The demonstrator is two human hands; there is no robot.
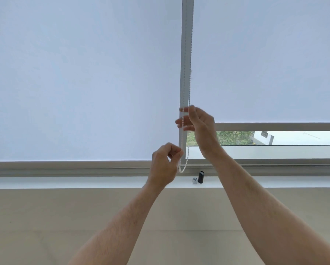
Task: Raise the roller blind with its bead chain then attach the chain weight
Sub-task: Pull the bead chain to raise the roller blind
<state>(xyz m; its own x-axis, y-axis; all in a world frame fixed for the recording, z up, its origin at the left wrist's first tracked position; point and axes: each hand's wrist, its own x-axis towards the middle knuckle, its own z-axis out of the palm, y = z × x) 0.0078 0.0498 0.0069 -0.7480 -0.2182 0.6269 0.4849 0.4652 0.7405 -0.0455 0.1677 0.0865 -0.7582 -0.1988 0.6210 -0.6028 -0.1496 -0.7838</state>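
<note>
A white bead chain (188,146) hangs in a loop along the grey window post between two pale roller blinds. The right blind (265,64) is partly raised, its bottom bar (275,126) above a strip of open glass. My right hand (198,123) pinches the chain high up, near the post. Lower down, my left hand (165,163) is closed on the chain's left strand just above the loop's bottom. On the sill stand a black cylindrical chain weight (200,177) and a small silver cap (194,180), apart from the chain.
The left blind (84,83) hangs fully down to the window frame (64,168). A white sill (84,182) runs across below it, above a beige wall. Greenery and a building show through the uncovered glass (275,138) at right.
</note>
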